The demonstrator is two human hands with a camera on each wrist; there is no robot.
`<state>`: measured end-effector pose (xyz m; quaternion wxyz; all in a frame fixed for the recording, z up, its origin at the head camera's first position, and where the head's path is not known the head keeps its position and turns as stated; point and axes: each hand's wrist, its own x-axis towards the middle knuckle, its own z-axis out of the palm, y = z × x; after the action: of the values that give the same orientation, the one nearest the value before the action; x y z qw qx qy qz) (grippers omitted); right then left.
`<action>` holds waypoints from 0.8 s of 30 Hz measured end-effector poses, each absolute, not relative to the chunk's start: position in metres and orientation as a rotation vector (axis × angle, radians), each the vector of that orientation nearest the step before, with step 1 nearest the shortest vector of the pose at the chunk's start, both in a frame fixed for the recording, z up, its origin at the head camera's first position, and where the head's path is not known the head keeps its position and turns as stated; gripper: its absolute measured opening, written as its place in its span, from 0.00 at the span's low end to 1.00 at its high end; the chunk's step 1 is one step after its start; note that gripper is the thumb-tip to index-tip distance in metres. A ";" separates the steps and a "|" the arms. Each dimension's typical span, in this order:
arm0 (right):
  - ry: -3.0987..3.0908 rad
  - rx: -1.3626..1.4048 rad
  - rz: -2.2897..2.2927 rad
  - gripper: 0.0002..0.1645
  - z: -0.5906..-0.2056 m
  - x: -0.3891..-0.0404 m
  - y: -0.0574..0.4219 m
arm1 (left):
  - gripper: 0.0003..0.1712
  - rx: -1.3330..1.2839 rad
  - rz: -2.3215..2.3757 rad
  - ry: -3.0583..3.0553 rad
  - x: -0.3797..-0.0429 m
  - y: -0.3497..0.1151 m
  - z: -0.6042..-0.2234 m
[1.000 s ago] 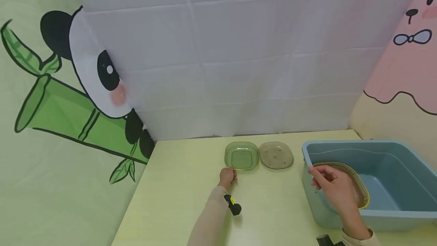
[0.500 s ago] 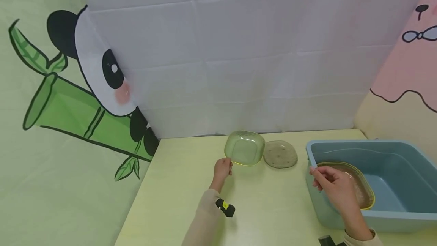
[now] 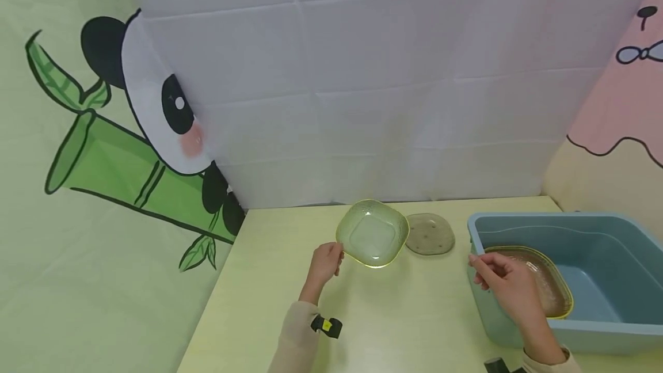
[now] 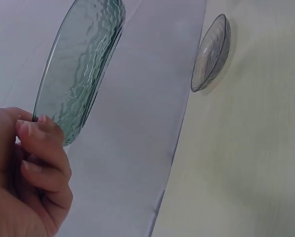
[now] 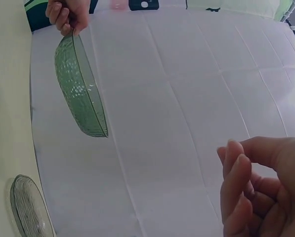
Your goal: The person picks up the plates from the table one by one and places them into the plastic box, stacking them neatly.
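Observation:
My left hand [image 3: 324,262] pinches the near-left rim of a green translucent glass dish [image 3: 373,233], squarish with rounded corners. The dish is raised and tilted over the table; its rippled outside shows in the left wrist view, with thumb and fingers at one end of the rim. A greyish clear glass plate [image 3: 431,235] lies on the table just right of it. My right hand [image 3: 510,289] hovers by the left wall of a blue plastic bin [image 3: 601,324], fingers loosely curled and holding nothing. Inside the bin leans a brownish glass plate [image 3: 554,289] with a yellow-looking rim, partly hidden by that hand.
The bin takes up the right side of the pale yellow table [image 3: 248,292]. A white cloth [image 3: 331,102] hangs along the table's back edge. At the left is a panda-and-bamboo printed sheet [image 3: 155,148], at the right a pink printed one [image 3: 611,108].
My left hand has lifted the green dish off the table and tilted it, drawing back to the left. The right hand has stayed by the bin. The head view has shifted slightly.

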<state>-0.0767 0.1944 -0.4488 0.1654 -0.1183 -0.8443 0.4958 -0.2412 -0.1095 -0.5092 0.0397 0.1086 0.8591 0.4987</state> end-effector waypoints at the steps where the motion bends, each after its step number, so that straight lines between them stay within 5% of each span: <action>1: -2.406 -0.332 1.407 0.16 -0.450 -0.077 0.194 | 0.18 0.353 1.510 2.642 -0.240 -0.112 -0.508; 14: -2.378 -0.233 1.468 0.13 -0.454 -0.079 0.182 | 0.21 0.551 1.424 2.509 -0.224 -0.139 -0.516; 24: -2.424 -0.187 1.528 0.12 -0.462 -0.081 0.170 | 0.20 0.700 1.332 2.435 -0.191 -0.138 -0.475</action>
<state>-0.0814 0.1701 -0.4624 0.1344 -0.0644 -0.8365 0.5273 -0.1907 -0.1382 -0.4754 0.1390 0.2423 0.8423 0.4609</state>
